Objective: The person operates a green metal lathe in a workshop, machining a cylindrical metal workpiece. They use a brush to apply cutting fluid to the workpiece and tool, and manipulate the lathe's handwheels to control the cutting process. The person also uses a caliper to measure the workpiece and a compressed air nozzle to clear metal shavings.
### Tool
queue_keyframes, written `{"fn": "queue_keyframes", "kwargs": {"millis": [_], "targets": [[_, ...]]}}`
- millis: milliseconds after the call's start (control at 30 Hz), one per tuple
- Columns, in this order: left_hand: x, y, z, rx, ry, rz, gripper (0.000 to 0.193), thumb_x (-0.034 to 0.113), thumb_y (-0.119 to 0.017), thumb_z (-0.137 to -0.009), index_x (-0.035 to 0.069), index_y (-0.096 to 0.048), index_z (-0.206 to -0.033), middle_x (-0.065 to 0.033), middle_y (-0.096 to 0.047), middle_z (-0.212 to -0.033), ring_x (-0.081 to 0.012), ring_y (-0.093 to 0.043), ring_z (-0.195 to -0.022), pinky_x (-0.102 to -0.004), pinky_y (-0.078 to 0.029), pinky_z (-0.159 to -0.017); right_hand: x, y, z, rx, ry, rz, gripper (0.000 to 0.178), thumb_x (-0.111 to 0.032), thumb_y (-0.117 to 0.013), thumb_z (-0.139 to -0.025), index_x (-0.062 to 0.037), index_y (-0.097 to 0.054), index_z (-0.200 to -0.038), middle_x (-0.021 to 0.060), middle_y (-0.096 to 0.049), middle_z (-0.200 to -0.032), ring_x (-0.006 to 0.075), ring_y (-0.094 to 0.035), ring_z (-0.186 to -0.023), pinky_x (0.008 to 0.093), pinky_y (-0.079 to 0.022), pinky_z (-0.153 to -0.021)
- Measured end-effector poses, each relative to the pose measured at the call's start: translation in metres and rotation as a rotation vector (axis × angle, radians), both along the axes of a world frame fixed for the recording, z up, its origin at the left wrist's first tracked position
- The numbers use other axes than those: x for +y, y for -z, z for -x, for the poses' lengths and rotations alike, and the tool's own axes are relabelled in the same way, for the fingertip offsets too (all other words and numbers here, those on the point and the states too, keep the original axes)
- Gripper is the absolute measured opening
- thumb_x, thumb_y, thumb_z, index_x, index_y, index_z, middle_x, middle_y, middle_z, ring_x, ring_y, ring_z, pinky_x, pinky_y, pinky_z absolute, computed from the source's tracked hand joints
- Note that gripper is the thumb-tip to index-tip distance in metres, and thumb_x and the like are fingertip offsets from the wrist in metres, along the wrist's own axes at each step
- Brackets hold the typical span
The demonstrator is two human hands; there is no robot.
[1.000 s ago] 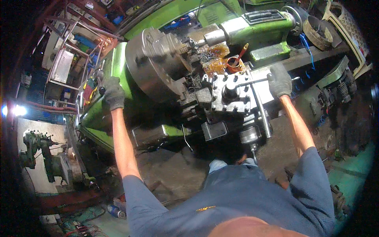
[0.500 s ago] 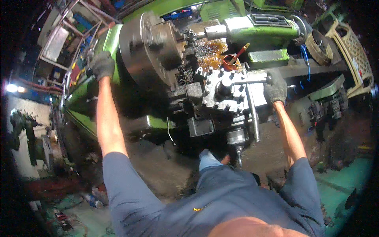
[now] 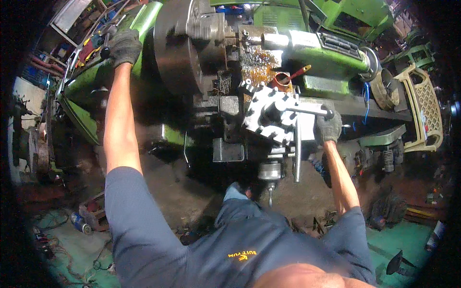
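A dark grey glove covers my left hand (image 3: 126,48), which is curled at the top of the green headstock of a lathe, around a lever with a black knob (image 3: 105,53) poking out on its left. My right hand (image 3: 328,126), gloved as well, is closed at the outer end of the tool post lever (image 3: 307,110); the lever's dark tip shows above the glove. This lever runs left to the bright square tool post (image 3: 270,132), ringed with bolts. Left of the tool post stands the big round chuck (image 3: 175,53), its jaws smeared.
A red cup (image 3: 281,80) with a brush stands behind the tool post, beside oily brown metal with chips. The green tailstock (image 3: 331,48) lies to the right. A bare steel bar (image 3: 298,153) slants toward me. At far right is a beige plastic chair (image 3: 422,105).
The whole view has shifted and turned a little, so the lathe sits differently in it. Both hands keep to the same places on the machine.
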State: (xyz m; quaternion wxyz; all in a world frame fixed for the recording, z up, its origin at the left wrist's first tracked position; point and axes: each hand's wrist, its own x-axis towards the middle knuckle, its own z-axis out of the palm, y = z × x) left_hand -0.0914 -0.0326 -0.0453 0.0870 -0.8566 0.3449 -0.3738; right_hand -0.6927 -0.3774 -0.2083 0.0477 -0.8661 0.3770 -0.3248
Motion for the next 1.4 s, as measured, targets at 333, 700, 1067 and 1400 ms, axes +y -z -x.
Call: {"fn": "queue_keyframes", "kwargs": {"millis": [333, 700, 1067, 1400], "targets": [[-0.003, 0.0, 0.009, 0.03, 0.01, 0.008, 0.018, 0.018, -0.057, -0.081, 0.014, -0.071, -0.092, -0.013, -0.07, -0.096, -0.036, -0.068, -0.093, -0.0505, -0.052, -0.076, -0.005, -0.112, -0.168, 0.293, -0.406, -0.564, 0.041, -0.045, -0.065, -0.094, -0.0101, -0.074, -0.112, 0.0098, -0.075, -0.098, 0.0209, -0.072, -0.084, 0.0343, -0.056, -0.076], [0.007, 0.007, -0.002, 0.002, 0.137, 0.057, 0.014, 0.019, -0.055, -0.083, 0.014, -0.069, -0.086, -0.0132, -0.067, -0.091, -0.0355, -0.065, -0.092, -0.0502, -0.051, -0.077, -0.005, -0.051, -0.317, 0.357, -0.476, -0.792, 0.063, -0.063, -0.061, -0.092, -0.0015, -0.073, -0.097, 0.0085, -0.072, -0.083, 0.0181, -0.07, -0.07, 0.0347, -0.059, -0.068], [0.005, 0.007, 0.0, -0.038, 0.185, 0.142, 0.014, 0.019, -0.056, -0.086, 0.012, -0.066, -0.08, -0.0139, -0.065, -0.084, -0.036, -0.065, -0.086, -0.049, -0.05, -0.075, -0.02, -0.024, -0.318, 0.172, -0.787, -0.855, 0.035, -0.037, -0.056, -0.101, -0.0039, -0.062, -0.09, 0.0037, -0.06, -0.07, 0.0161, -0.062, -0.062, 0.033, -0.05, -0.053], [0.009, 0.01, -0.005, -0.002, 0.19, 0.103, 0.01, 0.018, -0.058, -0.083, 0.012, -0.066, -0.084, -0.013, -0.064, -0.087, -0.0359, -0.064, -0.089, -0.0491, -0.05, -0.075, -0.03, -0.073, -0.328, 0.668, -0.437, -0.583, 0.053, -0.055, -0.063, -0.092, -0.0021, -0.071, -0.086, 0.0085, -0.065, -0.069, 0.0187, -0.058, -0.061, 0.0407, -0.048, -0.059]]}}
